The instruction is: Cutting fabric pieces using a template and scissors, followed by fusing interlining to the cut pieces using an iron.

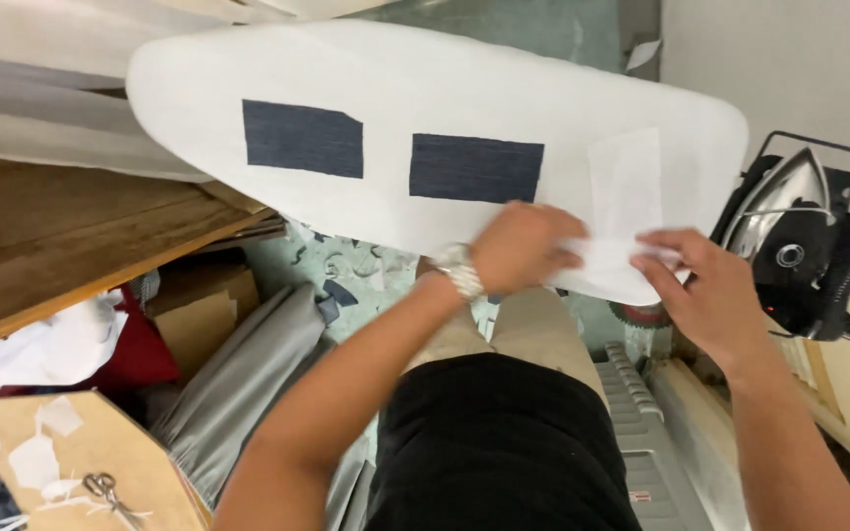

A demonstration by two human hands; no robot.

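Note:
A white-covered ironing board [248, 69] fills the upper middle of the view. Two dark blue fabric rectangles lie on it, one to the left [302, 138] and one nearer the middle [475, 168]. A thin white sheet piece [626, 192] lies on the board's right part, reaching its near edge. My left hand [523, 246], with a metal wristwatch, presses fingers on that sheet's near edge. My right hand [705, 285] pinches the same edge from the right side.
A clothes iron [789, 241] rests on a black wire rack at the board's right end. A wooden table [51, 236] stands on the left. Scissors [108, 492] and paper scraps lie on a board at bottom left. Grey fabric rolls [238, 383] lean below.

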